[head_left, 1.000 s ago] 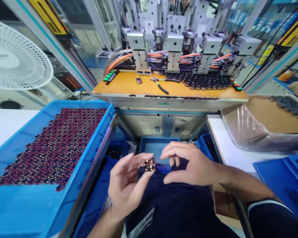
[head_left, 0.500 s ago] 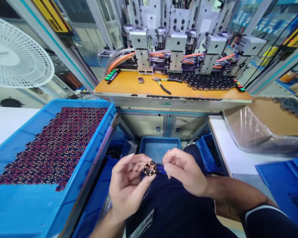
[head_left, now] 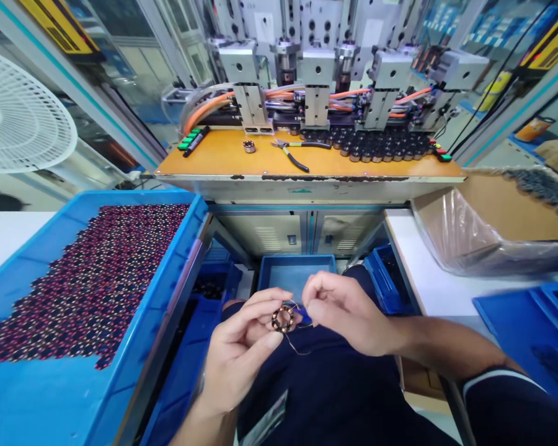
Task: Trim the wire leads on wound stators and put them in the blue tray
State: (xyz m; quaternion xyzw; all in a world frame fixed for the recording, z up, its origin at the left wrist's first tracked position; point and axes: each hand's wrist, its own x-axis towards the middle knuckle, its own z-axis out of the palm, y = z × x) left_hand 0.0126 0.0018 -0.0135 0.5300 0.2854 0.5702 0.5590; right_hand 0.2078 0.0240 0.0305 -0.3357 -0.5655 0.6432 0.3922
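Observation:
A small ring-shaped motor stator with copper windings (head_left: pixel 283 319) is pinched between the thumb and fingers of my left hand (head_left: pixel 242 353). Thin wire ends stick out from it; one loose copper wire (head_left: pixel 296 348) curls below. My right hand (head_left: pixel 348 313) is closed just to the right of the stator, thumb against the bent fingers, and a fine wire runs to its fingertips. The exact grip there is partly hidden.
At left, a blue tray (head_left: pixel 97 409) holds rows of similar stators (head_left: pixel 93 279). Ahead, the orange machine bench (head_left: pixel 214 162) carries pliers (head_left: pixel 292 158), a single stator (head_left: pixel 249 146), markers (head_left: pixel 195 142) and many black parts (head_left: pixel 376 147). A plastic-lined carton (head_left: pixel 474 241) stands right.
The stator has turned a little in my left hand, and its wires now curl differently. My right hand stays close beside it, slightly higher. The whole view has shifted slightly.

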